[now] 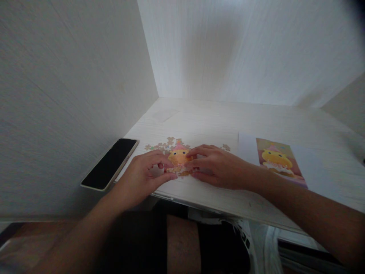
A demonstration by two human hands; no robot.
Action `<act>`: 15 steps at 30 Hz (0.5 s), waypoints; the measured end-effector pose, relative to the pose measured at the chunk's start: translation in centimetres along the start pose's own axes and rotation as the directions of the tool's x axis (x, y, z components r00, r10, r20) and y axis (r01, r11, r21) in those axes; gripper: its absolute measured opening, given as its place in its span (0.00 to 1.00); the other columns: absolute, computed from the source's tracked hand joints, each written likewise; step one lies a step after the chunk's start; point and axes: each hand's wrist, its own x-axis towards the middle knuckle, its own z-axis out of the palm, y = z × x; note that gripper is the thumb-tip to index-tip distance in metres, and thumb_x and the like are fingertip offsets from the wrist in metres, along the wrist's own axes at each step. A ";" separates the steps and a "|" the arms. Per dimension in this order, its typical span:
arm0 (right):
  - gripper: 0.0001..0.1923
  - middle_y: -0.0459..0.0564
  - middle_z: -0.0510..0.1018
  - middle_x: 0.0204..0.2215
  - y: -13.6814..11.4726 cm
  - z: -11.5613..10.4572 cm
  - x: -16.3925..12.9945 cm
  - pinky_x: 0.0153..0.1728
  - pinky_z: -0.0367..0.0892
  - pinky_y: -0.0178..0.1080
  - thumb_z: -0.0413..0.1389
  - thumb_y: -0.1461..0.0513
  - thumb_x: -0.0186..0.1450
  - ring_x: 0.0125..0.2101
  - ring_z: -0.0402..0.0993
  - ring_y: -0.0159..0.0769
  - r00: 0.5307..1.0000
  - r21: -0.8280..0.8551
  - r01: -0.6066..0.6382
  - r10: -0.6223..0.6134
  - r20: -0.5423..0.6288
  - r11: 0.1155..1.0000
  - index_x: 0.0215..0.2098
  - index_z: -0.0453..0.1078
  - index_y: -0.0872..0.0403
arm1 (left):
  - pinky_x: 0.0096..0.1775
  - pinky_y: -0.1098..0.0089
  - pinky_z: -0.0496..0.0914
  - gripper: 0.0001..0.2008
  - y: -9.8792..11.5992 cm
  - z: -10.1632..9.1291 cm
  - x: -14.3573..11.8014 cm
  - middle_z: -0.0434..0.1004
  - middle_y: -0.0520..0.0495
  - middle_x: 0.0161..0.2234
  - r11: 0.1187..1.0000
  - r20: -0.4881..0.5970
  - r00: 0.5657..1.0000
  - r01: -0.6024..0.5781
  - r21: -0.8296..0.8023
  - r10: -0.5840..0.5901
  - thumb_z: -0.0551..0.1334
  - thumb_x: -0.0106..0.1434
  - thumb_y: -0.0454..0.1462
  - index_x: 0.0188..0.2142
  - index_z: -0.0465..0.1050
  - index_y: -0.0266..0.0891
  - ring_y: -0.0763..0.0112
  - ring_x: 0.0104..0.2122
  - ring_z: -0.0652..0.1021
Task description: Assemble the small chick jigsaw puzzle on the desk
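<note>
A partly joined jigsaw puzzle (179,156) lies near the front edge of the table, showing a yellow figure with dark eyes and a pink hat. At its lower left, my left hand (151,167) has curled fingers, with thumb and index finger closed on the puzzle's edge. From the right, my right hand (213,164) rests with its fingers apart on the puzzle's right side, covering part of it. Several loose puzzle pieces (170,140) are scattered behind and left of the puzzle. Another loose piece (226,147) lies beyond my right hand.
On the right, a white sheet (246,150) bears a printed picture (278,161) of the same yellow figure. A phone (111,163) with a dark screen lies at the left edge of the white table (199,118). Pale panels stand left and behind.
</note>
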 end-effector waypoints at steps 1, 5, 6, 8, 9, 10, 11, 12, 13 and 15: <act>0.16 0.57 0.75 0.52 0.0 0.0 0.0 0.53 0.66 0.52 0.55 0.61 0.68 0.52 0.71 0.44 1.000 -0.013 0.007 -0.007 0.004 1.000 0.54 0.73 0.49 | 0.39 0.69 0.69 0.08 0.0 0.3 0.0 0.78 0.50 0.36 1.000 0.024 1.000 -0.005 -0.004 0.005 0.67 0.62 0.42 0.37 0.76 0.41 0.69 0.36 0.76; 0.18 0.58 0.71 0.54 -0.4 0.2 -0.1 0.53 0.65 0.55 0.56 0.59 0.68 0.53 0.68 0.46 0.999 -0.049 0.037 -0.036 0.010 0.998 0.56 0.71 0.45 | 0.44 0.65 0.69 0.06 -0.1 0.9 0.0 0.78 0.49 0.38 0.999 0.074 0.996 -0.045 0.030 0.043 0.66 0.63 0.41 0.37 0.75 0.41 0.66 0.40 0.76; 0.18 0.58 0.70 0.55 -0.5 0.2 -0.1 0.53 0.65 0.56 0.55 0.59 0.68 0.53 0.68 0.47 0.999 -0.052 0.043 -0.043 0.009 0.998 0.56 0.71 0.45 | 0.44 0.65 0.69 0.06 -0.2 0.9 0.0 0.78 0.48 0.39 0.998 0.076 0.996 -0.052 0.046 0.048 0.65 0.64 0.41 0.37 0.75 0.41 0.66 0.40 0.76; 0.17 0.58 0.69 0.56 -0.7 0.3 0.0 0.53 0.65 0.56 0.54 0.58 0.69 0.54 0.67 0.48 0.998 -0.057 0.057 -0.057 0.006 0.997 0.56 0.71 0.44 | 0.44 0.64 0.69 0.06 -0.2 0.8 0.0 0.77 0.48 0.39 0.996 0.087 0.995 -0.055 0.076 0.048 0.64 0.65 0.41 0.37 0.75 0.41 0.65 0.40 0.76; 0.17 0.58 0.69 0.56 -0.8 0.3 0.0 0.53 0.64 0.57 0.54 0.57 0.69 0.54 0.66 0.48 0.998 -0.062 0.063 -0.062 0.008 0.996 0.56 0.71 0.43 | 0.44 0.64 0.69 0.06 -0.1 0.7 0.0 0.77 0.49 0.38 0.995 0.096 0.994 -0.053 0.087 0.044 0.63 0.65 0.41 0.36 0.74 0.41 0.65 0.40 0.76; 0.18 0.57 0.69 0.56 -0.9 0.4 0.0 0.53 0.64 0.56 0.53 0.57 0.70 0.54 0.66 0.48 0.998 -0.067 0.065 -0.065 0.010 0.996 0.57 0.71 0.43 | 0.44 0.64 0.69 0.06 -0.1 0.6 0.0 0.77 0.49 0.38 0.994 0.104 0.994 -0.048 0.096 0.038 0.63 0.65 0.41 0.36 0.74 0.41 0.65 0.40 0.76; 0.18 0.57 0.69 0.56 -1.0 0.4 0.1 0.53 0.64 0.56 0.53 0.57 0.70 0.54 0.66 0.47 0.998 -0.073 0.067 -0.066 0.013 0.995 0.57 0.70 0.43 | 0.44 0.64 0.69 0.06 0.0 0.6 0.0 0.77 0.49 0.38 0.994 0.109 0.994 -0.041 0.102 0.030 0.63 0.65 0.41 0.36 0.74 0.41 0.65 0.40 0.75; 0.18 0.56 0.69 0.56 -1.0 0.5 0.1 0.53 0.64 0.56 0.53 0.57 0.70 0.54 0.66 0.47 0.998 -0.078 0.069 -0.068 0.014 0.995 0.58 0.70 0.43 | 0.44 0.64 0.69 0.06 0.0 0.5 0.0 0.77 0.49 0.38 0.994 0.108 0.994 -0.035 0.107 0.024 0.63 0.65 0.41 0.36 0.74 0.41 0.65 0.40 0.75; 0.18 0.56 0.70 0.55 -1.1 0.5 0.1 0.53 0.64 0.55 0.53 0.58 0.70 0.54 0.67 0.46 0.997 -0.081 0.072 -0.071 0.010 0.994 0.58 0.69 0.43 | 0.45 0.63 0.69 0.07 0.0 0.4 0.0 0.77 0.48 0.39 0.993 0.104 0.994 -0.028 0.111 0.016 0.63 0.65 0.41 0.37 0.75 0.41 0.64 0.41 0.75; 0.19 0.56 0.70 0.55 -1.1 0.6 0.2 0.53 0.64 0.55 0.53 0.59 0.70 0.53 0.67 0.46 0.997 -0.084 0.077 -0.077 0.003 0.993 0.58 0.69 0.42 | 0.45 0.63 0.69 0.08 0.0 0.3 -0.1 0.77 0.48 0.41 0.993 0.096 0.995 -0.021 0.116 0.009 0.63 0.65 0.42 0.40 0.75 0.42 0.64 0.42 0.76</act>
